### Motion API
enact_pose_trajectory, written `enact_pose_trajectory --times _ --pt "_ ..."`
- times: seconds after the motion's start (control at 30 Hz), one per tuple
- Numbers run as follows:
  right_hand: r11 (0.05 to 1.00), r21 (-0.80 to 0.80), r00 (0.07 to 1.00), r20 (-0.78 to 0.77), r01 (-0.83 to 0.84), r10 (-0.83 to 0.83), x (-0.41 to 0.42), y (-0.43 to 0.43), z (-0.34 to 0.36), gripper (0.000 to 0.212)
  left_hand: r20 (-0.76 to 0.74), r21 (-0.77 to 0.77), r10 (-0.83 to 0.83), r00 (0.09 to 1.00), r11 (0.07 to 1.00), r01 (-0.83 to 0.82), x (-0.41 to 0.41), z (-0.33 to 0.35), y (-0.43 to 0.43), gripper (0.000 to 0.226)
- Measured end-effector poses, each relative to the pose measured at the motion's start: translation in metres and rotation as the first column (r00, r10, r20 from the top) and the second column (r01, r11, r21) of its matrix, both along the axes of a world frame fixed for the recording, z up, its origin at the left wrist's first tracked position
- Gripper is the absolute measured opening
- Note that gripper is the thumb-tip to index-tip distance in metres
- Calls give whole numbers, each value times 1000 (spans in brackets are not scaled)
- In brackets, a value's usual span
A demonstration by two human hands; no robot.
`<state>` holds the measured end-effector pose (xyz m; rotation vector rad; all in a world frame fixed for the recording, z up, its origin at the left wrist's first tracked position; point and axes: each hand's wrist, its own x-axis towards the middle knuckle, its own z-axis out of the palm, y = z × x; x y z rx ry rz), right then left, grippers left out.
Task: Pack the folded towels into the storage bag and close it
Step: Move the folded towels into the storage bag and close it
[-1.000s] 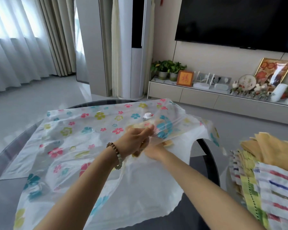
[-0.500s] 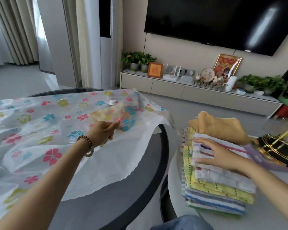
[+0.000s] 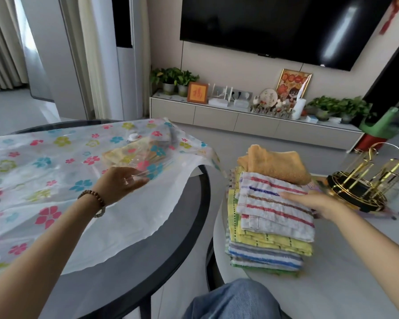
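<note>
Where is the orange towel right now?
In the head view the orange towel sits on the right, atop the far end of the towel stack, behind the striped towel under the right hand, left of the gold rack.

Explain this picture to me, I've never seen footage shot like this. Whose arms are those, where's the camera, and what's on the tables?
There is no machine here: the arms belong to a person, and the single camera sits on their head, looking forward and down, so you see what they see. On the dark round table lies a clear storage bag printed with flowers, with one yellowish towel already inside. The left hand is at the bag's mouth, with clear plastic over its fingers; whether it pinches the plastic I cannot tell. On the pale table beside it stands a stack of folded towels. The right hand lies flat on the top striped towel. A gold rack stands to the right of the stack.
</note>
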<state>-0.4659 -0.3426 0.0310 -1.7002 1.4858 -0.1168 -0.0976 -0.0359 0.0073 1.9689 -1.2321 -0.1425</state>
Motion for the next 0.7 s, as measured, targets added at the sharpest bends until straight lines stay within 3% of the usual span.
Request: enact_pose_trajectory --times 0.07,0.17,0.3,0.37,0.43,0.53,0.63,0.7 --pt "989 120 980 169 84 -104 -4 7 -1 77 74 69 -43 996 997 37 1 -3 5 37" --pt "987 6 951 269 158 -154 -7 9 -8 56 89 144 -56 994 989 43 0 -4 14 49" --pt "974 -96 903 402 204 -149 -4 18 -11 24 209 232 65 976 966 -114 -2 -4 28 36" --pt "971 -160 904 415 180 -100 -1 23 -6 20 367 394 172 914 861 -321 -2 -4 35 42" --pt "976 -190 909 417 109 -20 4 32 4 14 447 530 181 876 735 -423 -2 -5 41 59" --pt "979 -202 893 445 38 58 13 47 25 17 292 660 74 954 706 -257 1 -6 49 39" --pt "982 -186 840 535 17 86 26 64 45 31 134 653 6 991 752 -93 6 -8 60 18" --pt "984 -179 792 599 -11 118 38 79 54 25 36 619 15 999 785 -34 9 -11 70 16"
